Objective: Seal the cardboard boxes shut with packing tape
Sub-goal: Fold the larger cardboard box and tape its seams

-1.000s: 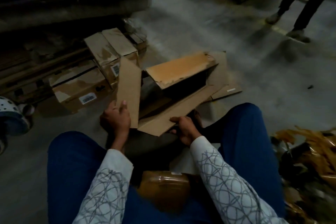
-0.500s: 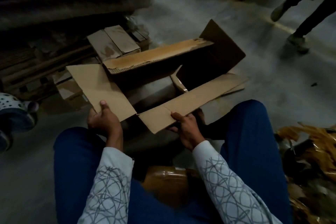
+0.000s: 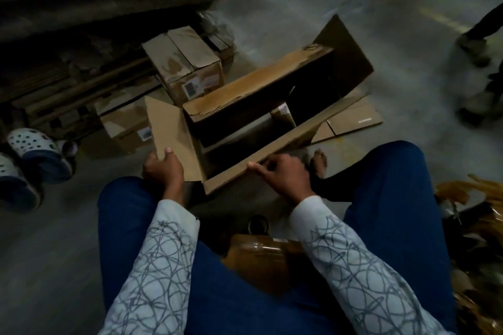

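An open cardboard box (image 3: 258,87) stands on the floor in front of my knees, all its flaps spread. My left hand (image 3: 162,168) grips the lower edge of the left end flap (image 3: 171,130), thumb on top. My right hand (image 3: 283,175) pinches the near long flap (image 3: 285,144) close to its left corner. The far long flap is raised and the right end flap (image 3: 345,54) sticks up. A brown packing tape roll (image 3: 258,261) lies between my legs near my lap. Inside the box it is dark; a small pale item (image 3: 281,114) shows.
Two closed labelled boxes (image 3: 190,62) (image 3: 125,122) sit to the left, against stacked flat cardboard (image 3: 81,8). Sandals (image 3: 30,149) lie at far left. A flat cardboard sheet (image 3: 353,119) lies right of the box. Crumpled tape waste (image 3: 473,226) is at right. Another person's feet (image 3: 473,46) stand at far right.
The left end flap has swung up from lying flat. The near long flap has tilted up more steeply. My right hand has shifted along its edge. The view has moved closer.
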Tool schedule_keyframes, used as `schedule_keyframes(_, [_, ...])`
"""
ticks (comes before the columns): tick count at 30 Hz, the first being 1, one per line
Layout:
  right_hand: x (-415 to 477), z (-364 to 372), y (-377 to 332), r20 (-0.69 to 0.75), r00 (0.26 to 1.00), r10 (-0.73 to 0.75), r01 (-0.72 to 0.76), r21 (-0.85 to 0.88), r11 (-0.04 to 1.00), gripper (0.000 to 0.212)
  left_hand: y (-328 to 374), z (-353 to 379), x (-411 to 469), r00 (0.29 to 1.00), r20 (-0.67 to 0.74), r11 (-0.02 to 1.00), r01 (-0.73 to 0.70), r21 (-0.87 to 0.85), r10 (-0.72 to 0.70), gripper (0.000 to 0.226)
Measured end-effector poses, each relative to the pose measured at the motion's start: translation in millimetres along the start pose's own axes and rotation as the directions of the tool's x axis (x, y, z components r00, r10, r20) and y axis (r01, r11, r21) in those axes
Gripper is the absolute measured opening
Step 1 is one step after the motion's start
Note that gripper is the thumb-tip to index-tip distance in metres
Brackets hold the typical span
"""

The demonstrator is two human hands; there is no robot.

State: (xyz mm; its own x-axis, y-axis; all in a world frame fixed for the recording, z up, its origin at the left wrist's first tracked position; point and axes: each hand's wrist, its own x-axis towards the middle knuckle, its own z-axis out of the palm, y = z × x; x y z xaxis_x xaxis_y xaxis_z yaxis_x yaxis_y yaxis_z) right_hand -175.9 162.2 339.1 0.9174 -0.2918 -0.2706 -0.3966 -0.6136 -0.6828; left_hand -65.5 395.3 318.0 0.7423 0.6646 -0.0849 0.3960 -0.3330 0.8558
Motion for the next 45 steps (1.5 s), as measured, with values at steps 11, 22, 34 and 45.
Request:
schedule_keyframes(11, [97, -85, 26, -0.029, 0.916, -0.401, 0.282, -0.665, 0.692, 0.104, -17, 3, 8, 0.967, 0.127, 0.923, 0.248, -0.293, -0.22, 0.042])
schedule_keyframes(22, [124, -78, 27, -0.023, 0.711, -0.703, 0.483, -0.711, 0.512, 0.033, -17, 8, 15, 0.783, 0.387, 0.707, 0.613, -0.352, -0.487, 0.029])
schedule_keyframes(34, [79, -53, 55, -0.105, 0.624, -0.774, 0.556, -0.637, 0.534, 0.024, -20, 11, 32, 0.754, 0.396, 0.641, 0.655, -0.4, -0.524, 0.042])
schedule_keyframes(45, [135, -107, 109, -0.339, 0.94, -0.035, -0.093, -0.355, 0.93, 0.094, -25, 14, 40, 0.823, 0.305, 0.699, 0.569, -0.433, -0.48, 0.042])
